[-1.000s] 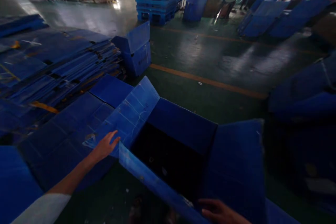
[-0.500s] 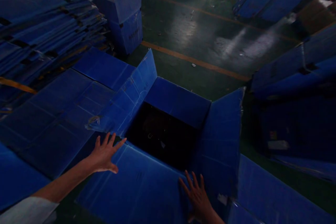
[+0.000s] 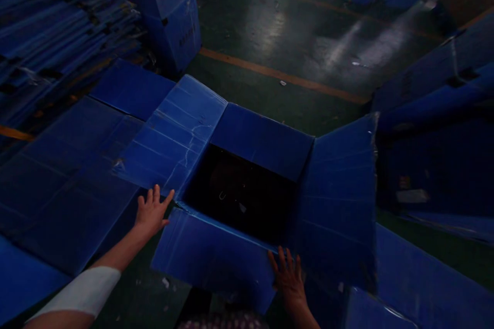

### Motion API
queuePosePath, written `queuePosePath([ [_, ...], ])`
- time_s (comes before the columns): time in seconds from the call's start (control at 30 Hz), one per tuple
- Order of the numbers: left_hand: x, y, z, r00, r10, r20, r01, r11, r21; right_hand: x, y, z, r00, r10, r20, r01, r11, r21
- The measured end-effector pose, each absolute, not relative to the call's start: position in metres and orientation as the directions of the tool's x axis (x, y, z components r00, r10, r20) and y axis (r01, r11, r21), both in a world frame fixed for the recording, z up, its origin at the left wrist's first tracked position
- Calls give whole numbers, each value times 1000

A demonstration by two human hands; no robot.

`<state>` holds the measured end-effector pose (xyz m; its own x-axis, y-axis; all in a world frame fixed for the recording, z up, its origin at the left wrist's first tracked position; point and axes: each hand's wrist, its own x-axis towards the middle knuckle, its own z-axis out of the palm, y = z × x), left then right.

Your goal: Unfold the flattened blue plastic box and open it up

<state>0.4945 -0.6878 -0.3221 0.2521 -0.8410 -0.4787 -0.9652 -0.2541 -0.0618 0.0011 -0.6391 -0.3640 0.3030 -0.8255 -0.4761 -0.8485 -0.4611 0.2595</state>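
A large blue box (image 3: pixel 258 149) stands open in front of me, its flaps folded outward. Its dark inside shows a small pale scrap (image 3: pixel 242 207) and a thin curved piece; the rest down there is too dark to make out. At the near left corner is my left hand (image 3: pixel 152 213), fingers spread, close to the left flap (image 3: pixel 173 128). My right hand (image 3: pixel 287 275) lies by the near right corner, between the near flap (image 3: pixel 216 252) and the right flap (image 3: pixel 339 195). Its fingers are spread too, and neither hand grips anything.
Stacked flattened blue sheets (image 3: pixel 46 36) rise at the left, beside a tall blue box (image 3: pixel 175 15). More blue boxes (image 3: pixel 428 77) line the right side. An orange line (image 3: pixel 278 73) crosses the green floor (image 3: pixel 247 46) beyond the box, with litter on it.
The left flap has swung further outward and down, and the right flap leans further out. The near flap hangs lower. My left hand has shifted slightly left; both hands stay spread.
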Motion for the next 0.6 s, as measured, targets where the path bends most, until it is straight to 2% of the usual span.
queuePosePath([
  [0.1,502,-705,-319,233,-793,-563,-962,-274,-12,-5,-639,-362,293,-824,-485,-866,-443,230],
  [0.17,504,-720,-310,237,-761,-604,-951,-308,14,-8,-640,-358,297,-821,-487,-894,-418,159],
  [0.27,502,-747,-292,222,-710,-669,-927,-367,82,-6,-650,-346,293,-811,-507,-945,-327,-23],
  [0.33,497,-770,-280,192,-685,-702,-902,-405,150,1,-666,-331,235,-873,-428,-967,-166,-193],
  [0.4,484,-796,-272,158,-677,-719,-864,-447,231,7,-691,-310,41,-953,-299,-921,81,-382],
  [0.47,463,-825,-269,138,-679,-721,-800,-506,324,8,-721,-288,-245,-932,-265,-763,355,-540],
  [0.53,435,-854,-271,135,-698,-704,-704,-567,428,0,-752,-273,-454,-830,-324,-562,549,-618],
  [0.6,406,-883,-277,143,-729,-670,-590,-606,534,-13,-781,-271,-540,-754,-373,-441,631,-638],
])
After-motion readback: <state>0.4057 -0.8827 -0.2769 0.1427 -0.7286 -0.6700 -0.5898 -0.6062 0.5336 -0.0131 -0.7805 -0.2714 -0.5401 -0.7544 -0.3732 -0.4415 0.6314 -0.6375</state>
